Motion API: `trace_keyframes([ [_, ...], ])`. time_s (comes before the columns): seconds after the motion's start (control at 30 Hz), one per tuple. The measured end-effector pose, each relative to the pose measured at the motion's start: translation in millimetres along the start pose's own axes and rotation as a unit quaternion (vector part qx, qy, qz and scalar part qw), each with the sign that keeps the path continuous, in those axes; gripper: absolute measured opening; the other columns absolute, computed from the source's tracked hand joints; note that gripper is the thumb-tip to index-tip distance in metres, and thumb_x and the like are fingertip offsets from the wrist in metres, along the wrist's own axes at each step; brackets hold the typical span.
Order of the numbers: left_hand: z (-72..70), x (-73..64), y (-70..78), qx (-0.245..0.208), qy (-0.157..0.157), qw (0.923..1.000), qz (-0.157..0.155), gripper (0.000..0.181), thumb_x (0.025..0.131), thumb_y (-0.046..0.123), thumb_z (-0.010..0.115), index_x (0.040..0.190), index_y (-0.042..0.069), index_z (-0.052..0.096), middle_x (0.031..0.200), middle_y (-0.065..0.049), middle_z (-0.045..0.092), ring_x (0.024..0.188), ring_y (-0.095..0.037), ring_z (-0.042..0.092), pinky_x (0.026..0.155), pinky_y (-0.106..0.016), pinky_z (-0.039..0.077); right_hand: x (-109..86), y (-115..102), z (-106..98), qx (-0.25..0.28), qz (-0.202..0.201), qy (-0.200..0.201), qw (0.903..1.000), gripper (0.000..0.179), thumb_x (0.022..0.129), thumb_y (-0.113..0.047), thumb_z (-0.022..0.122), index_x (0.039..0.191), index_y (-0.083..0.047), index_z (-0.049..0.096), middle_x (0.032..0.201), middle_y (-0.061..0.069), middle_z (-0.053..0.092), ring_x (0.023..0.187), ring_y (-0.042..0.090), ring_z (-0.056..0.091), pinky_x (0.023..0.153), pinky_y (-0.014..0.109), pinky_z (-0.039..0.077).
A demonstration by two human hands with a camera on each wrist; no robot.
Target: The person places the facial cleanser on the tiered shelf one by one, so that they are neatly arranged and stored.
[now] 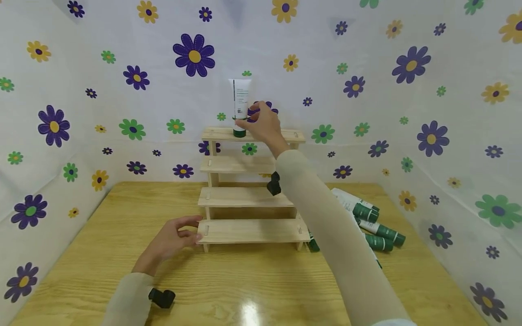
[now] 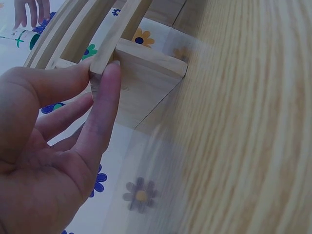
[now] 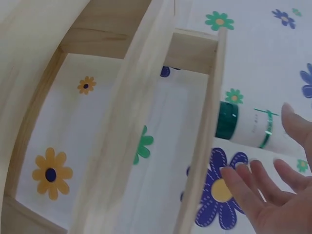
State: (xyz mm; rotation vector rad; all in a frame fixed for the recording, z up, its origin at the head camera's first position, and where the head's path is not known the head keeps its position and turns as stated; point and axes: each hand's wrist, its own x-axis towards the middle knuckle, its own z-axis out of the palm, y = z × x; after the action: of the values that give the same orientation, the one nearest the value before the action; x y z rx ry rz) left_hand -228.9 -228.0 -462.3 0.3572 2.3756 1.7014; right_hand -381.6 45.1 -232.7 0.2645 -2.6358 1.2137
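A white tube with a green cap (image 1: 241, 102) stands cap-down on the top step of a wooden tiered display shelf (image 1: 253, 231). Beside the tube is my right hand (image 1: 266, 123), its thumb and fingers spread around the tube's lower part. In the right wrist view, a gap shows between the fingers (image 3: 239, 187) and the tube (image 3: 256, 127), while the thumb tip overlaps the tube's edge. My left hand (image 1: 173, 237) pinches the left end of the lowest step, thumb and forefinger on either side of the board (image 2: 105, 61).
Several more white tubes with green caps (image 1: 377, 231) lie in a pile on the wooden table (image 1: 244, 280), right of the shelf and partly behind my right sleeve. Flower-patterned white sheeting (image 1: 155, 104) encloses the back and both sides.
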Motion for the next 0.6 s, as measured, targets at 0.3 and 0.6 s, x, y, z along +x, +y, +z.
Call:
trace_keyframes([
  [0.3, -0.3, -0.3, 2.0, -0.004, -0.005, 0.9999, 0.009, 0.062, 0.098, 0.011, 0.071, 0.151, -0.004, 0.044, 0.146, -0.031, 0.049, 0.1, -0.019, 0.074, 0.083, -0.035, 0.066, -37.7, 25, -48, -0.091, -0.007, -0.087, 0.992, 0.052, 0.095, -0.034, 0.074, 0.137, -0.009, 0.056, 0.134, 0.015, 0.065, 0.123, 0.034, 0.059, 0.104, 0.049, 0.055],
  [0.6, 0.7, -0.8, 3.4, -0.003, 0.003, 1.0, -0.001, 0.06, 0.098, 0.009, 0.07, 0.151, -0.002, 0.046, 0.146, -0.03, 0.05, 0.102, -0.021, 0.074, 0.083, -0.035, 0.066, -92.7, 80, -98, -0.139, 0.002, -0.149, 0.9789, 0.043, 0.098, -0.027, 0.071, 0.132, -0.004, 0.06, 0.126, 0.023, 0.067, 0.097, 0.034, 0.07, 0.08, 0.04, 0.064],
])
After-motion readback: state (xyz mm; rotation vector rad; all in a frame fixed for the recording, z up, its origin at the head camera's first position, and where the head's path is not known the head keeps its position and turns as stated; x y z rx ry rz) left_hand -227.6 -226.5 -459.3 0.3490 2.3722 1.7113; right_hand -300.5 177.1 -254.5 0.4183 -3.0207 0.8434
